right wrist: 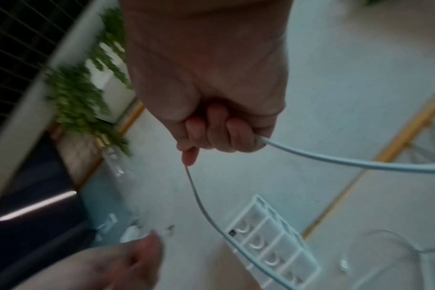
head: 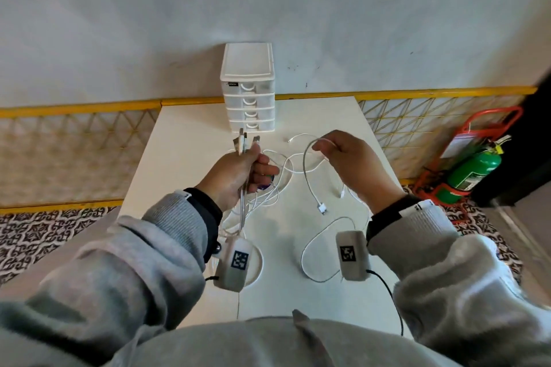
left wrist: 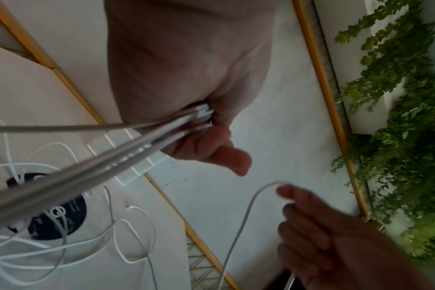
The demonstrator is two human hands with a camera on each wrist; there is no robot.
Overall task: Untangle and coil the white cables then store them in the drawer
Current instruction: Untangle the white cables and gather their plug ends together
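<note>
Hands both grip thin white cables (head: 307, 176): left hand (head: 238, 173) bunches plug ends at twelve o'clock, right hand (head: 348, 158) pinches a loop trailing toward six.

A green fire extinguisher (head: 474, 170) is seen at three o'clock, cradled in a red stand (head: 489, 122). A yellow-framed lattice panel (head: 77, 140) is stretched along the wall from nine o'clock. Patterned dark-and-white flooring (head: 44, 232) is spotted at eight o'clock. Green trailing foliage (left wrist: 397, 137) is caught, blurred, by the left wrist camera at three o'clock.
</note>
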